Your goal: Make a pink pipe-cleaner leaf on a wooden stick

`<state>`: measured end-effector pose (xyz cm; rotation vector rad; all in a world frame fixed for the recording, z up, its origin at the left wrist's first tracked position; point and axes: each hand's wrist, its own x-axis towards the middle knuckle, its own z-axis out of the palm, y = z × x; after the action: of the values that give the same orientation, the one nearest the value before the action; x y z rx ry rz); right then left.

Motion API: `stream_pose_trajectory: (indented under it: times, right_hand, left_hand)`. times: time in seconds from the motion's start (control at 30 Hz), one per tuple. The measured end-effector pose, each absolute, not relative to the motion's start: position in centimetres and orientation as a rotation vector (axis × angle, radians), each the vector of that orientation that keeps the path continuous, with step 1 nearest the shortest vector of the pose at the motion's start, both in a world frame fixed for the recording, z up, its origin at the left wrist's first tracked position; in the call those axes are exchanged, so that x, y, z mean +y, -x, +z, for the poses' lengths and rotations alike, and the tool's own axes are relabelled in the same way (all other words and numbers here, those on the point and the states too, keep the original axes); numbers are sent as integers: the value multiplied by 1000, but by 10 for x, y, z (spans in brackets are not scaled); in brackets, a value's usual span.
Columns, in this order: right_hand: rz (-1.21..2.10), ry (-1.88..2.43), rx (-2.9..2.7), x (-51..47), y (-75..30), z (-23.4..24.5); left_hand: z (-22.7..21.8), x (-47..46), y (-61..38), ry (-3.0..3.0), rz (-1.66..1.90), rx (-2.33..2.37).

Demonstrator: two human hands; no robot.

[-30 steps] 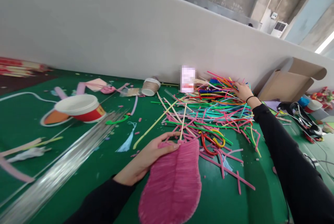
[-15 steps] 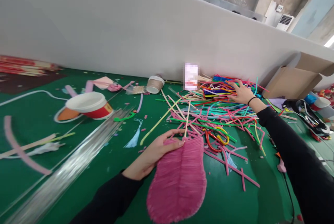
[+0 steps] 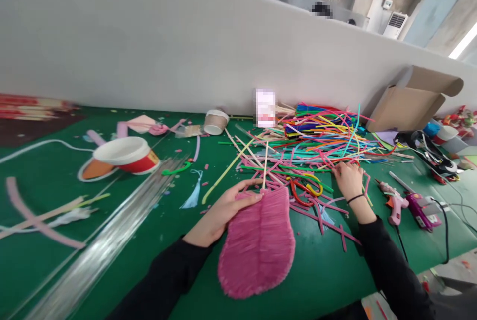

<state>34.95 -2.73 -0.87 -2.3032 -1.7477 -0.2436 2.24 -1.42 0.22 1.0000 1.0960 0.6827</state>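
My left hand [image 3: 230, 210] pinches a large pink fuzzy leaf-shaped piece [image 3: 258, 245] near its narrow top. The piece has a crease down its middle, and a pale thin stick [image 3: 265, 166] rises from its top. On the right, my right hand [image 3: 349, 180] is at the near edge of a heap of mixed-colour pipe cleaners [image 3: 316, 148]. Its fingers are bent down among the strands, and whatever they grip is hidden. Beside it, red and yellow bent pipe cleaners [image 3: 307, 191] and loose pink pieces [image 3: 342, 236] lie on the green table.
A pink glue gun [image 3: 395, 205] and a purple device [image 3: 423, 210] with cords lie at right, before an open cardboard box [image 3: 408, 109]. Leftward are a tipped paper cup [image 3: 128, 153], clear thin rods [image 3: 100, 240] and a blue tassel [image 3: 194, 191]. A white partition [image 3: 149, 41] stands behind.
My right hand has moved from the back of the heap down to its near right edge. The pink leaf-shaped piece stays in my left hand. The view has shifted, showing more at right.
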Motion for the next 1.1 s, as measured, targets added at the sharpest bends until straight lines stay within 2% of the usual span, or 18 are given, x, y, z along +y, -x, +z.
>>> stream_pose_trajectory:
  times: [0.27, 0.53, 0.7, 0.8, 0.87, 1.1]
  right_hand:
    - [-148, 2198, -1728, -21, -356, -30]
    - [-94, 2035, -1696, -35, -362, -11]
    - [-122, 1766, -1870, -57, -322, 1]
    - [23, 1568, -2217, -70, -288, -3]
    - [4, 1607, -2339, -75, -272, -9]
    - [5, 1644, -2379, -71, -279, -14]
  left_hand:
    - [17, -9, -10, -932, 770, 1133]
    - [54, 8, 10, -854, 1445, 1025]
    - [65, 24, 13, -769, 1888, 958]
    - [72, 23, 7, -812, 1888, 960]
    - [76, 18, -1, -867, 1819, 993]
    - [77, 10, -22, -962, 1665, 1024]
